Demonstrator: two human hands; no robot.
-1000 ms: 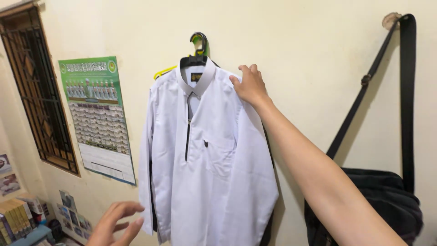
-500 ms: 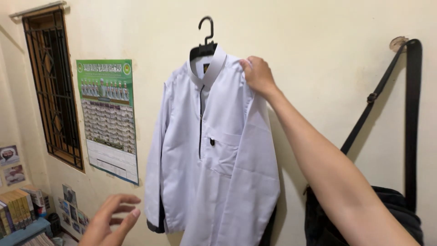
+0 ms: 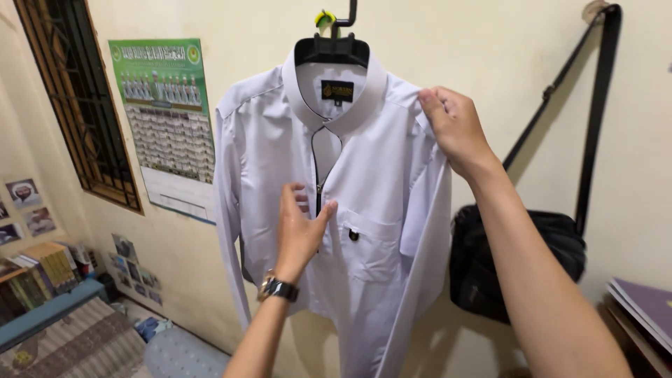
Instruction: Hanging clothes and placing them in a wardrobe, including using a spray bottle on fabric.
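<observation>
Head view: long-sleeved white cotton shirt hangs on a black plastic hanger against the cream wall. Left hand, fingers spread, presses its zip placket. Right hand pinches the shoulder at 2 o'clock.

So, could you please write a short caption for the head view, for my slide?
Left hand on the zipper placket of a hung white shirt; right hand pinches its shoulder.
</observation>
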